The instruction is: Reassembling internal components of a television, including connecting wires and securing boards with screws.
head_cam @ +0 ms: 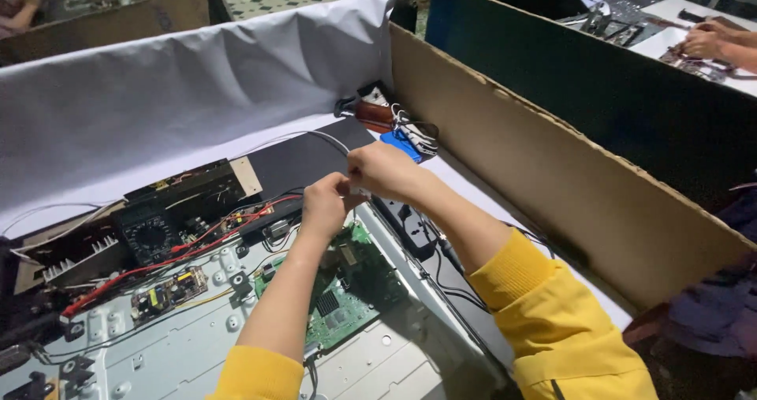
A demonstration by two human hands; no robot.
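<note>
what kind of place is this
Probably an electronics repair or assembly workbench. A green circuit board sits on a grey metal chassis, a multimeter with red leads lies beside it, and cardboard dividers separate it from another person's station.

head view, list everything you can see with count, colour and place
green circuit board: 1, green, on the grey metal panel under the hands
small circuit board: 1, brownish, left on the panel
grey metal panel: 1, light grey, bottom left
multimeter: 1, black, left of the hands
red leads: red, running from the multimeter area
power strip: 1, black, right of the hands
thin grey cable: 1, arcing up to the hands
white cloth: 1, draped behind
cardboard wall: 1, brown, right
co-worker's hands: top right
left hand: fingers pinched at the cable
right hand: touching the left, yellow sleeve
</note>
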